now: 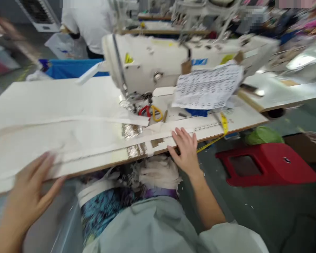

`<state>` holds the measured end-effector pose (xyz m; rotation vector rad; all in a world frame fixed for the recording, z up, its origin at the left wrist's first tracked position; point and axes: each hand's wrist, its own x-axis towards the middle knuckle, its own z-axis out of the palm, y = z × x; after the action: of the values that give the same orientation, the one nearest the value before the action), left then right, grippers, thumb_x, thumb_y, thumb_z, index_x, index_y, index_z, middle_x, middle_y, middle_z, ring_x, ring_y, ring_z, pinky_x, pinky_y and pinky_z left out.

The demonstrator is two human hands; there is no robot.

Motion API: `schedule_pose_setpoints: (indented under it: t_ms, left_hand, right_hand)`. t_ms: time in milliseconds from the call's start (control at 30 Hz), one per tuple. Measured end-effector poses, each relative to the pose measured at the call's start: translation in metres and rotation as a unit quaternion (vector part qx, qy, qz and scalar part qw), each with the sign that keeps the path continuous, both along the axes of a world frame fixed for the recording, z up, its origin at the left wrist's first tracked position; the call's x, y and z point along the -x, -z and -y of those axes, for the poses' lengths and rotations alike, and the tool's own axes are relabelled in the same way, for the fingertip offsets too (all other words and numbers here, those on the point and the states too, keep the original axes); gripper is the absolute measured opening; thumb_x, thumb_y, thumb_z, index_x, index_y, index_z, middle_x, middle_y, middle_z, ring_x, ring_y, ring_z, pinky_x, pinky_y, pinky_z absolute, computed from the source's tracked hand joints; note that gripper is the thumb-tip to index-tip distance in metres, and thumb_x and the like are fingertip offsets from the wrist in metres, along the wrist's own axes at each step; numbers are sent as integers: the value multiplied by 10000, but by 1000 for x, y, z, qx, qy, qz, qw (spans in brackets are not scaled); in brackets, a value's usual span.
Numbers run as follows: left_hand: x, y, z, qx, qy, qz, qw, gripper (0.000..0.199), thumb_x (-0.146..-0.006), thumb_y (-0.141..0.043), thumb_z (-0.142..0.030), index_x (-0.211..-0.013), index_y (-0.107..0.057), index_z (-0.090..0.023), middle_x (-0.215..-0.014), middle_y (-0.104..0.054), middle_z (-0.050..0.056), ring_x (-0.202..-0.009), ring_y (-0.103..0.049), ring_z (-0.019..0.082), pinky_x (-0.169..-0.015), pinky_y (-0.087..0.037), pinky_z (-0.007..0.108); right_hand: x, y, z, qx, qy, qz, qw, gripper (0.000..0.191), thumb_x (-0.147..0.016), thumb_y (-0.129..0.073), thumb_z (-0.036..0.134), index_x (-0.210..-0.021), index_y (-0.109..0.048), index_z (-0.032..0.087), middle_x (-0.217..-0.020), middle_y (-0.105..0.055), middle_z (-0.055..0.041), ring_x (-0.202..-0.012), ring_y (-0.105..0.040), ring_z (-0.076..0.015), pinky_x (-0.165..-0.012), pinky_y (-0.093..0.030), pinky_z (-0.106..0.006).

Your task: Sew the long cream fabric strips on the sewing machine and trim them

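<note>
Wearing a plain pale grey-green top, softly creased, btm ctr of frame, w/ loose short R sleeve in approx same shade, lower R. Bare at L hand, lower L, and R hand, R of ctr, plus both forearms. Can't tell if also wearing the blue/dark patterned cloth, btm L of ctr.

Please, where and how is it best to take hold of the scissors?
I would grip the scissors by both handle loops, coming from the near side with the right hand, which is closer. The red and yellow loops face that side; the blades cannot be made out. The sewing machine stands behind, so a reach from there looks harder.
</note>
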<state>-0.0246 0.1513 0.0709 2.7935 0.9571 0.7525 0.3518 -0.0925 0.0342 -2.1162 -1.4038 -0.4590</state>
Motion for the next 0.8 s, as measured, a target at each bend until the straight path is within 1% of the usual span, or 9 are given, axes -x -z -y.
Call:
schedule_pose_setpoints:
  t_ms: [133, 200, 300, 400, 467, 533, 600, 700, 800]
  left_hand:
    - [34, 22, 4, -34, -68, -24, 997, 346, -889, -559, -488, -1173, -642, -309, -1135, -685, 0, -1069, -635, 290, -955, -480, 521]
    - [52, 35, 8, -31, -130, -16, 991, 294, -912, -509, -453, -1050, -664, -245, -1039, -706, 0, -1029, -657, 277, -918, -480, 494]
    - [82, 65, 15, -38, -224, -11, 974, 335, -923, -472, -452, -1002, -653, -183, -930, -709, 36, -1011, -664, 299, -868, -491, 479]
    - [111, 107, 19, -4, -262, -47, 964, 365, -925, -445, -446, -993, -653, -153, -872, -693, 77, -984, -663, 324, -838, -518, 470]
    - [124, 135, 25, 65, -227, -74, 969, 354, -907, -440, -431, -1009, -637, -155, -876, -695, 79, -925, -674, 301, -807, -545, 433]
    - [127, 153, 34, 127, -196, -82, 969, 353, -883, -443, -411, -1057, -616, -157, -912, -702, 85, -892, -680, 277, -779, -562, 393]
    - [117, 158, 48, 152, -203, -66, 965, 380, -886, -434, -392, -1119, -599, -141, -998, -701, 119, -907, -681, 270, -754, -565, 367]
    - [77, 140, 74, 178, -201, -14, 963, 389, -932, -415, -378, -1168, -592, -123, -1098, -683, 151, -934, -675, 257, -743, -559, 342]
    - [18, 114, 106, 283, -102, 48, 953, 364, -962, -414, -377, -1189, -611, -172, -1052, -706, 104, -936, -676, 222, -766, -560, 313]
  right_hand:
    - [1, 3, 12, -19, -35, 20, 999, 242, -970, -520, 305, -1174, -646, 268, -1115, -638, -57, -1118, -556, -236, -1152, -242, -545]
    - [11, 7, 17, -61, -42, 31, 997, 196, -948, -536, 207, -1071, -673, 276, -970, -634, -32, -984, -582, -200, -1098, -342, -490]
    - [37, 19, 19, -70, -107, 27, 991, 223, -919, -562, 152, -1074, -665, 276, -943, -638, -21, -942, -579, -189, -1046, -389, -447]
    - [61, 41, 20, 22, -184, -25, 982, 243, -947, -504, 154, -1111, -656, 249, -999, -658, -33, -977, -573, -198, -1045, -371, -439]
    - [68, 59, 25, 98, -195, -69, 973, 244, -981, -442, 183, -1095, -655, 220, -997, -662, -49, -954, -569, -205, -988, -391, -409]
    - [68, 76, 33, 174, -169, -122, 963, 254, -991, -408, 221, -1034, -657, 200, -979, -657, -68, -929, -558, -223, -909, -397, -389]
    - [65, 88, 43, 235, -135, -171, 947, 235, -965, -424, 247, -971, -651, 186, -970, -653, -91, -931, -547, -253, -862, -381, -394]
    - [60, 96, 54, 270, -111, -217, 931, 185, -911, -478, 288, -890, -625, 178, -914, -649, -110, -895, -548, -275, -825, -362, -403]
    - [58, 95, 57, 273, -103, -260, 921, 196, -894, -495, 351, -804, -571, 194, -783, -626, -78, -762, -543, -239, -795, -363, -388]
